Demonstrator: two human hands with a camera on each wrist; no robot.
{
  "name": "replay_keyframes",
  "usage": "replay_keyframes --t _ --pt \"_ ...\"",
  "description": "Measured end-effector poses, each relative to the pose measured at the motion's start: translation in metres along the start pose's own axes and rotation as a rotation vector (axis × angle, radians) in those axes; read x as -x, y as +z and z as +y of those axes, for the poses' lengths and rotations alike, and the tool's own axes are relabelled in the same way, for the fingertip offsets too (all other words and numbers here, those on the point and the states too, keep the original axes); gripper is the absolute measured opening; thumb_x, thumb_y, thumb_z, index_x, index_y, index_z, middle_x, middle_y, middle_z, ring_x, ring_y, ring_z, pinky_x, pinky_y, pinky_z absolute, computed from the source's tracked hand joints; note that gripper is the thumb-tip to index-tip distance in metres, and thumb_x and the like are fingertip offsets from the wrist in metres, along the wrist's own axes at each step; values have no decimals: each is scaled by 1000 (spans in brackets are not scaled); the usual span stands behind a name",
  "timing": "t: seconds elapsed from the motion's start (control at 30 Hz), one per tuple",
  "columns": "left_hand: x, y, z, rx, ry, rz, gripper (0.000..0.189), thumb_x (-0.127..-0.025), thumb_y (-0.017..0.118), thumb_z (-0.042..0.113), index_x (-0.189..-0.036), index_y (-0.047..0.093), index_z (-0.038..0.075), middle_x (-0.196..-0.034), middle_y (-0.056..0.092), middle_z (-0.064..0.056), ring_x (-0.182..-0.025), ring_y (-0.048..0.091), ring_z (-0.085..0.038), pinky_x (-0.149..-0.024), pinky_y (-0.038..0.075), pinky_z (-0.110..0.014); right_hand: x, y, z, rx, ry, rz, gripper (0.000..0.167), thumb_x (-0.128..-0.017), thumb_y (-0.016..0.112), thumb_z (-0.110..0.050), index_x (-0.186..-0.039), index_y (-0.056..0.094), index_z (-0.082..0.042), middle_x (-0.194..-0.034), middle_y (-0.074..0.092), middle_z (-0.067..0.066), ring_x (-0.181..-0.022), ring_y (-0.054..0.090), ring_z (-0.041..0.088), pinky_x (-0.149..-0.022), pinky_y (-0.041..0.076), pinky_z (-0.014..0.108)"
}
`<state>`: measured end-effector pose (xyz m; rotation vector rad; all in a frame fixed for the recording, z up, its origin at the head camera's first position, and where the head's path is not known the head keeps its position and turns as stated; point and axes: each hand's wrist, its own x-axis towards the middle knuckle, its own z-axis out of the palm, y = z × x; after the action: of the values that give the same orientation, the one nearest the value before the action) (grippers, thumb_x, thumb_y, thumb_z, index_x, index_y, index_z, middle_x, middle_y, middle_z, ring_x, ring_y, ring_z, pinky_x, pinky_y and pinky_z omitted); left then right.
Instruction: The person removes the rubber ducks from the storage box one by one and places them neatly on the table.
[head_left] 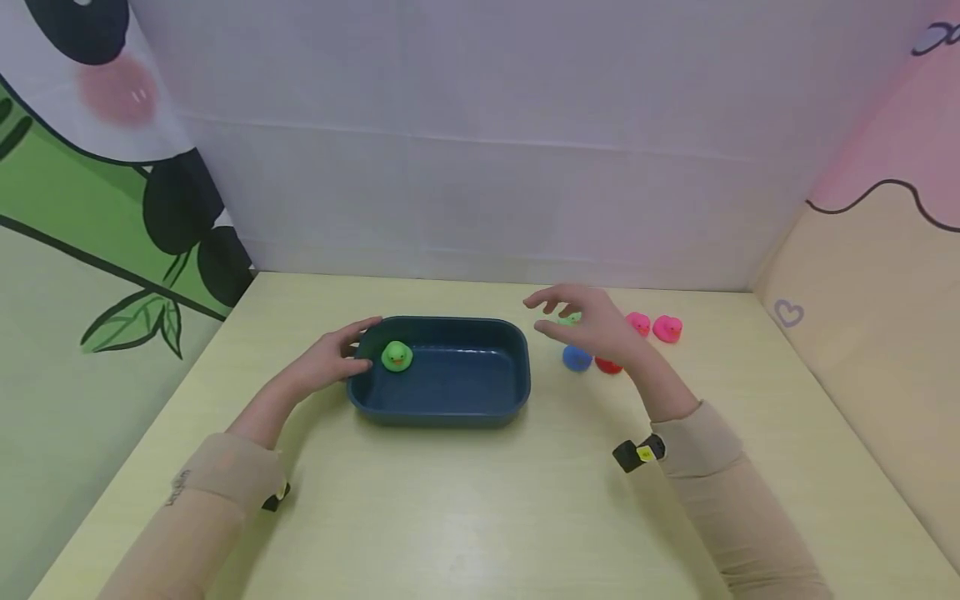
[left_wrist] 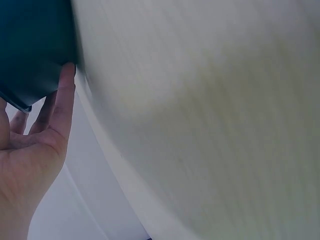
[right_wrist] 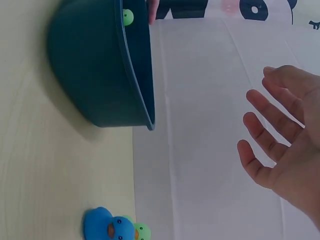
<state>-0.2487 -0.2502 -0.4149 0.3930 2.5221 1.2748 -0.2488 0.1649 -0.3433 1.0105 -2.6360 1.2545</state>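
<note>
A dark blue rectangular basin [head_left: 442,412] stands on the table, a green rubber duck [head_left: 397,357] inside near its left end. My left hand [head_left: 326,360] holds the basin's left end, thumb over the rim and fingers along the outer wall, as the left wrist view also shows. To the right of the basin, my right hand [head_left: 592,325] hovers with loosely bent, spread fingers and nothing in them. Below and around it are a second green duck [head_left: 572,319], partly hidden by the fingers, a blue duck [head_left: 577,358] and a red duck [head_left: 608,366], partly covered by the hand.
Two pink ducks [head_left: 667,329] sit at the right of the group, one partly behind my right wrist. The pale wooden table [head_left: 450,517] meets a white cloth backdrop [head_left: 480,208] at its far edge. Printed panels [head_left: 885,333] flank both sides.
</note>
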Motion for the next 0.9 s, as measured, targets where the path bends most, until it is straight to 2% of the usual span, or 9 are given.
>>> replay_keyframes --t 0.17,0.4,0.57,0.73,0.9 --pt "-1 1 -1 5 -2 2 70 -91 58 9 -151 23 18 -145 34 -27 -127 41 -43 -76 52 -32 -10 17 -6 -2 -20 11 34 -86 68 -21 -119 64 -16 -116 65 1 -102 57 20 -88 50 42" --pt "0 -1 -1 6 9 -5 71 -90 58 8 -151 23 18 -145 33 -28 -129 38 -46 -80 53 -39 -27 42 -10 -21 -8 -23 36 -86 68 -20 -121 62 -14 -117 65 3 -101 58 23 -87 51 43" --pt "-1 -1 -1 16 -5 -10 71 -90 58 8 -151 22 18 -147 32 -27 -131 36 -45 -79 51 -35 -39 63 -13 -32 -6 -36 38 -86 68 -19 -122 62 -11 -118 65 5 -98 58 24 -83 52 37" --pt "-2 -1 -2 17 -6 -7 71 -90 57 8 -151 23 19 -147 33 -26 -131 36 -45 -79 51 -34 -50 83 -14 -68 -23 -32 37 -86 68 -17 -122 62 -10 -118 65 7 -98 59 25 -82 52 40" --pt "-1 -1 0 0 -8 -6 70 -91 58 9 -151 23 19 -146 32 -28 -129 39 -45 -83 52 -40 -59 100 -13 -59 -27 -54 40 -87 68 -20 -126 60 -13 -123 63 6 -104 59 23 -85 51 41"
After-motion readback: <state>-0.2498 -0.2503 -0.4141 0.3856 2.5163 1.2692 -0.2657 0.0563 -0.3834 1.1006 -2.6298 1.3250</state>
